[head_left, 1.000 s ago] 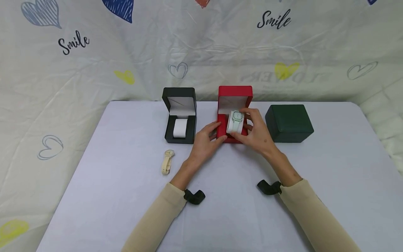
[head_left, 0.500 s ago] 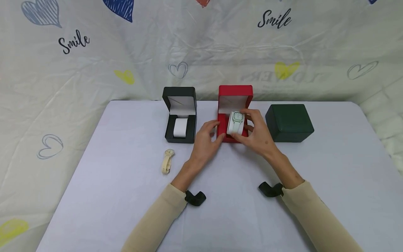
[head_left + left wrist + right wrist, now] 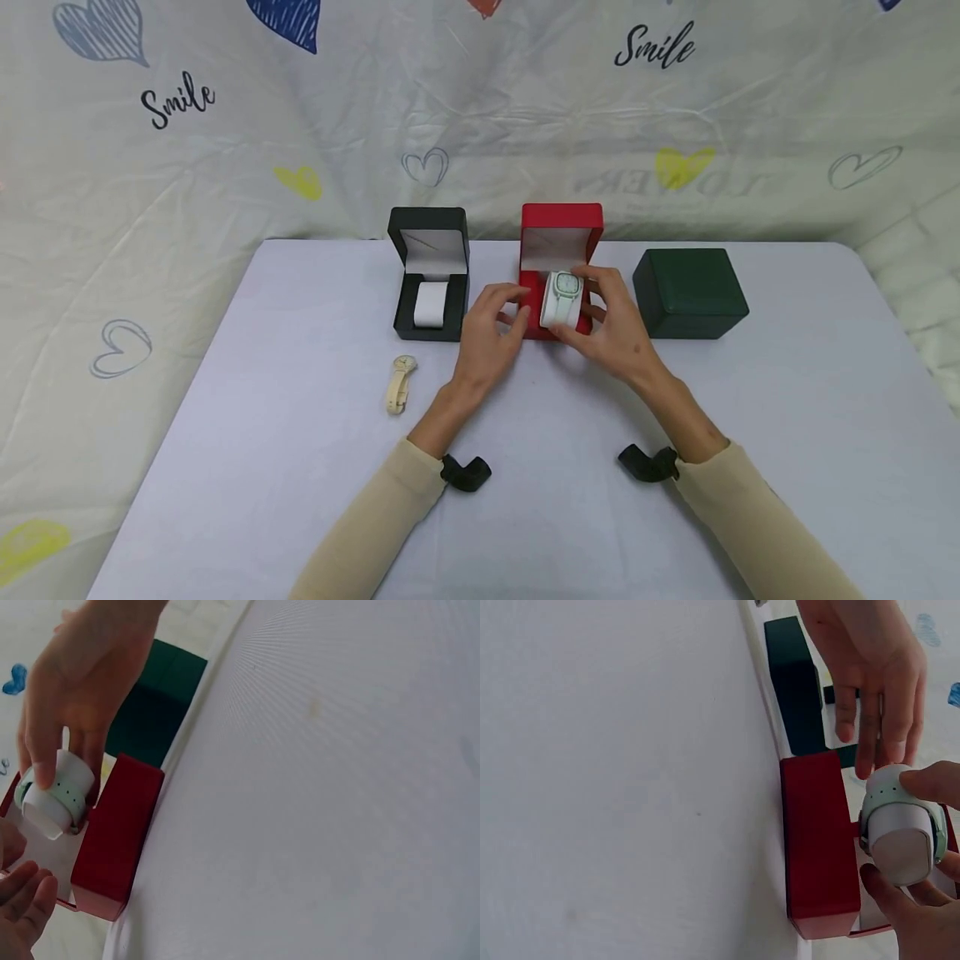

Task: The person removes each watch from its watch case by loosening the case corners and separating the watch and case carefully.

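My right hand [image 3: 618, 333] pinches a white watch cushion [image 3: 900, 859] with a pale green watch [image 3: 566, 287] strapped round it. Thumb and fingers sit on opposite ends of the cushion. It is tilted over the base of an open red watch box [image 3: 562, 217], raised above the front wall in both wrist views. My left hand [image 3: 483, 342] lies at the box's left side with loosely bent fingers and grips nothing; whether its fingertips touch the box I cannot tell. In the right wrist view those left fingers [image 3: 866, 742] hang just beside the cushion.
An open black watch box [image 3: 427, 218] with a white cushion [image 3: 431, 305] stands to the left. A closed dark green box [image 3: 690, 292] is to the right. A cream watch [image 3: 398, 383] lies on the white table [image 3: 300, 500] near my left forearm.
The cushion with the pale green watch has moved slightly toward me in my right hand. My left fingers have drawn back a little from the red box's front left edge.
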The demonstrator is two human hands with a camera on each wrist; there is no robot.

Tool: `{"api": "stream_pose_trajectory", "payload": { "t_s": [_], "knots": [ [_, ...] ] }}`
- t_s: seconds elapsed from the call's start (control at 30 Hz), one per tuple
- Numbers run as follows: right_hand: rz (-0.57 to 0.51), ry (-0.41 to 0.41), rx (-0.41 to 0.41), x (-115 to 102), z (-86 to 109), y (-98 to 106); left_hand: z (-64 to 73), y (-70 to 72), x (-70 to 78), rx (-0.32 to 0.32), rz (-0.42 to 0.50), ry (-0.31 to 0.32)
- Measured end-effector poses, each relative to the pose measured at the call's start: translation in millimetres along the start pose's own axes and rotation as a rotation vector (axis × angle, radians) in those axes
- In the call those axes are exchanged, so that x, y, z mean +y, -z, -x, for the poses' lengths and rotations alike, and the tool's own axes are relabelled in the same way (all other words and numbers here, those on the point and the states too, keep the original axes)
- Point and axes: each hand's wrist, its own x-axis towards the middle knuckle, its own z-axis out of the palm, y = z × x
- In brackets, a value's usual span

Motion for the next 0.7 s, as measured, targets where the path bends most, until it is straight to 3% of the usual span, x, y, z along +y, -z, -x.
{"api": "stream_pose_trajectory", "payload": {
  "t_s": [0.2, 0.47, 0.7],
  "knots": [
    [-0.002, 0.029, 0.011, -2.7, 5.4, -3.6, -0.4, -0.1, 4.0, -0.017, 0.063, -0.033],
    [-0.050, 0.063, 0.019, -6.6, 12.7, -7.0, 0.4, -2.1, 6.0, -0.017, 0.148, 0.017],
    [-0.045, 0.096, 0.020, -8.3, 18.9, -9.0, 2.9, -1.0, 8.2, -0.059, 0.203, 0.082]
  ]
}}
